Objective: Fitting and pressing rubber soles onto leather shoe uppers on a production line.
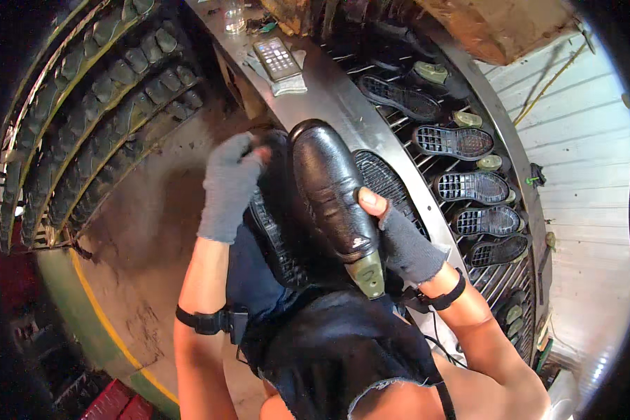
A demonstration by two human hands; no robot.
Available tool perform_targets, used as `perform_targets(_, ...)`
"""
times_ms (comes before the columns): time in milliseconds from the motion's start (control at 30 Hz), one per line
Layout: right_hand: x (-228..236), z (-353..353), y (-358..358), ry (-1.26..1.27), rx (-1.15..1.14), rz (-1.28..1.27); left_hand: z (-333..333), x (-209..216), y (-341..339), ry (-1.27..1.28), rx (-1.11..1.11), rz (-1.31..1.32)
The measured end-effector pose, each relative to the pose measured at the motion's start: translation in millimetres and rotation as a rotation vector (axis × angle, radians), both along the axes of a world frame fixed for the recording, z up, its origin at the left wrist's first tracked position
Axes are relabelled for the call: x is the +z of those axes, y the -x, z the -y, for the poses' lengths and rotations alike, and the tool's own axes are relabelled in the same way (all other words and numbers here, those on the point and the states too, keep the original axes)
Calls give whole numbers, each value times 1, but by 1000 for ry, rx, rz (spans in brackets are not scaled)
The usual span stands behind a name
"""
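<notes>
In front of my body is a black leather shoe upper (pixel 329 185), stretched over a green shoe last (pixel 366 274) whose end sticks out toward me. My right hand (pixel 407 241), in a grey fingerless glove, grips it from the right, thumb on top. My left hand (pixel 232 178), gloved alike, is at the left with its fingers curled in; what they hold, if anything, is hidden. Beside it, over my lap, lies a black treaded sole (pixel 276 234), partly covered by the shoe. Another black sole (pixel 385 178) rests on the metal bench just behind the shoe.
Several black soles (pixel 472 187) and green lasts (pixel 430 72) line a barred rack along the right. A phone (pixel 276 58) lies on a cloth (pixel 289 85) on the metal bench (pixel 329 98), near a clear glass (pixel 234 19). Curved racks of dark shoe parts (pixel 105 91) stand at left.
</notes>
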State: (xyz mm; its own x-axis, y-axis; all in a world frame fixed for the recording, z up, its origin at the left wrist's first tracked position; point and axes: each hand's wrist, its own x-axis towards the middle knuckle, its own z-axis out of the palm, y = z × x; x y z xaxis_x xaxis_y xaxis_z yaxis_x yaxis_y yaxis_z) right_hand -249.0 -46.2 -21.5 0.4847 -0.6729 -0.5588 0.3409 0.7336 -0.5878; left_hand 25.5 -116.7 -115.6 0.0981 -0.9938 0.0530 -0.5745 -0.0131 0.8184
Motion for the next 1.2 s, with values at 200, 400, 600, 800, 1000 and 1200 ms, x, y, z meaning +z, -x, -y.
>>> perform_targets(200, -29, -2, -35, 132, 130, 161, -27, 40, -18, -79, -263, -1254)
perform_targets(400, -56, -4, -48, 124, 267, 87, -37, 43, -18, -138, -322, -1254)
perform_targets(600, -53, -2, -48, 147, 250, 47, -34, 38, -21, -190, -424, -1311)
perform_targets(800, -52, -6, -44, 129, 215, 24, -39, 44, -15, -231, -429, -1271)
perform_targets(1000, -49, -6, -42, 180, 253, -22, -76, 79, -12, -77, -220, -872)
perform_targets(1200, -4, 1, -65, 502, 441, -276, -97, 96, -27, 49, -103, -808)
